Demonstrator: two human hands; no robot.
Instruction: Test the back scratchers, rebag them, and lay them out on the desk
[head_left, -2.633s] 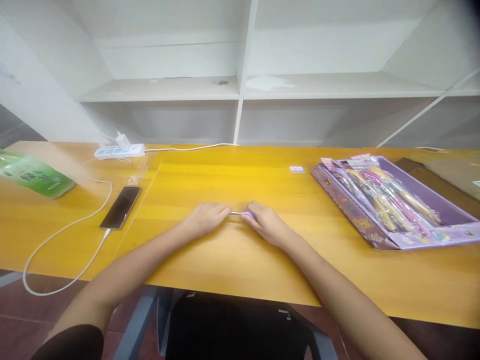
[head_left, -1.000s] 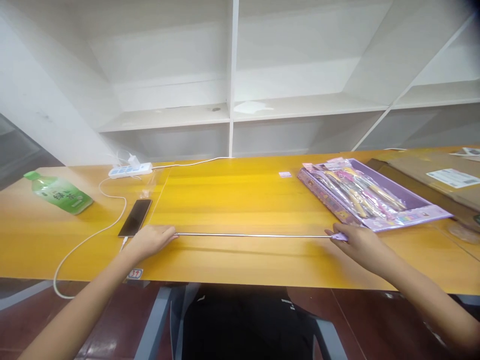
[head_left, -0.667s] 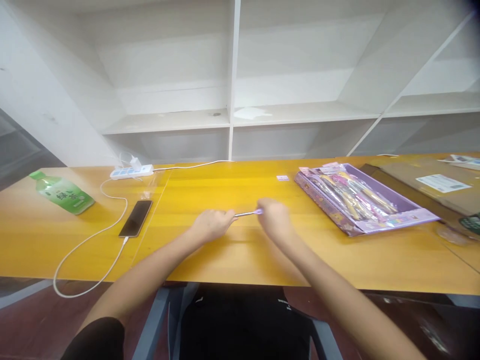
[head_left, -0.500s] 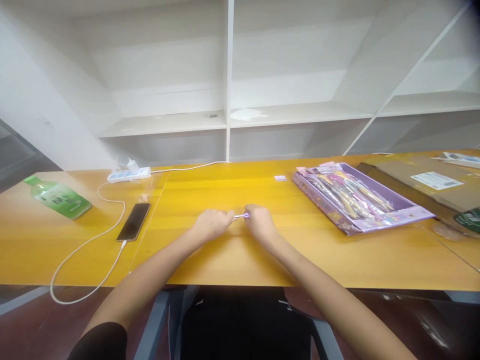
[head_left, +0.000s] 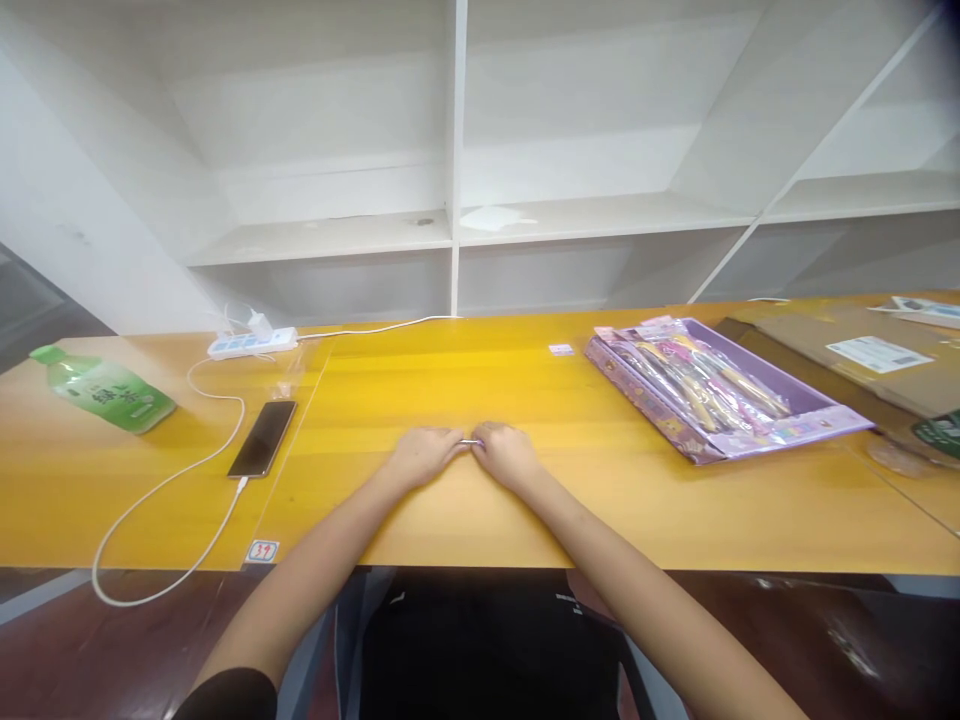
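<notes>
Rod (head_left: 471, 442), slim and metallic, at table centre just above or on the wood, exact contact hidden; only a short stretch visible, bridging the narrow gap between two fists. Left hand (head_left: 427, 457) clamped on one side, right hand (head_left: 506, 455) on the other, knuckles up, thumbs inward, both ends buried in the palms. Almost meeting, not quite; probably gripped from both sides to keep level and in line. Forearms angled in symmetrically over near edge, likely for even control. Next out, to the right: purple tray (head_left: 652, 408), set askew, holding long clear-wrapped packets (head_left: 697, 385); probably there for reach of the right arm. Beyond it, cardboard box (head_left: 802, 340), seemingly pushed aside as storage. Left: phone (head_left: 262, 440), dark screen up, plugged into white cable (head_left: 129, 604) looping past near edge; likely parked there for reach of power strip (head_left: 255, 342) at back. Farther left, green bottle (head_left: 105, 390), standing or lying hard to tell, presumably kept away from handling. Also number tag (head_left: 262, 551) at near edge, small label (head_left: 561, 350) toward back, white shelving (head_left: 454, 130) behind.
</notes>
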